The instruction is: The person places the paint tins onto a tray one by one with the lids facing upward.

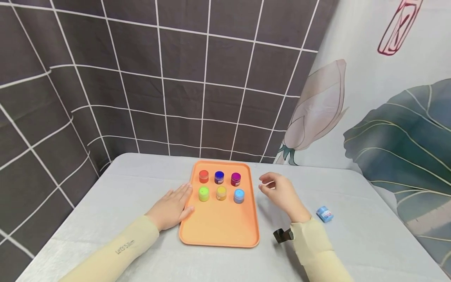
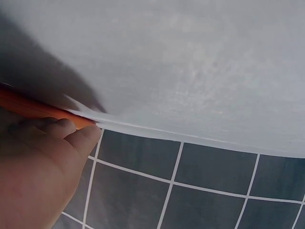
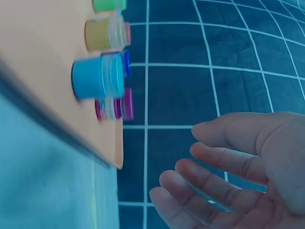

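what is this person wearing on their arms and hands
Both hands are bare. Each forearm has a pale yellow sleeve ending at the wrist; the left sleeve bears small grey lettering. A small dark device is strapped at the right sleeve's cuff.

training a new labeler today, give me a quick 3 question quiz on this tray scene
1. True or false: the right hand grips a jar.
2. How many jars stand on the orange tray?
3. Multiple choice: where does the loose blue jar lie? A) on the tray B) on the table right of the right hand C) under the left hand

Key:
1. False; its fingers are loosely curled and hold nothing.
2. Six, in two rows: red jar, dark blue jar, purple jar behind; green jar, yellow jar, light blue jar in front.
3. B
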`<state>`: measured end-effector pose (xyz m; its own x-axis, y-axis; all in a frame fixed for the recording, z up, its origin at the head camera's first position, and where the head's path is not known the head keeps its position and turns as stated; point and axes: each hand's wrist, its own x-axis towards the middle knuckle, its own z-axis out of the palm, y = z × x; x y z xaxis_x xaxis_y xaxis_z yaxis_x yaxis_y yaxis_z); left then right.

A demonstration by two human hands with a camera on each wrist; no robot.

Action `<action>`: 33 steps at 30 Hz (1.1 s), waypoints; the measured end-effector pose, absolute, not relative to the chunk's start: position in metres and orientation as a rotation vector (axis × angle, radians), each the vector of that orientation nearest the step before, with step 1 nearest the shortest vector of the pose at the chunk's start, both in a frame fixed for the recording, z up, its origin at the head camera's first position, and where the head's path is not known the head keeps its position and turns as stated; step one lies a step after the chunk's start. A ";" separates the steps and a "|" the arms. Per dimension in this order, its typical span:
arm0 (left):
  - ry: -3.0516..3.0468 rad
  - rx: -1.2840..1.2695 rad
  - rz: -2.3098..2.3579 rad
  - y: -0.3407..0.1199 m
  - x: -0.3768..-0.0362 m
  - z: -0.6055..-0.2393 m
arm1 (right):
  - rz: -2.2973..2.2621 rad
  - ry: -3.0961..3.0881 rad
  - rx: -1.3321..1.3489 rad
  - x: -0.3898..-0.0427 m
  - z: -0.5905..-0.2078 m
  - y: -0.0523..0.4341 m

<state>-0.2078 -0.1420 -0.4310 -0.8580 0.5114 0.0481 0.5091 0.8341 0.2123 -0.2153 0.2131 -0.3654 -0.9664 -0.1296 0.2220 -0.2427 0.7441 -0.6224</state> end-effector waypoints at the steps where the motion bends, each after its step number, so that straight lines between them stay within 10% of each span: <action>1: 2.999 0.836 0.346 -0.142 -0.208 -0.431 | 1.000 -2.786 0.313 -0.214 -0.364 0.216; 33: 2.988 0.856 0.356 -0.141 -0.205 -0.427 | 0.566 -3.086 0.006 -0.187 -0.354 0.336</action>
<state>-0.2054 -0.1414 -0.4273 -0.8502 0.5242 0.0497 0.5212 0.8243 0.2213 -0.1868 0.3358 -0.3536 -1.0000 -0.0031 0.0049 -0.0047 0.9349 -0.3549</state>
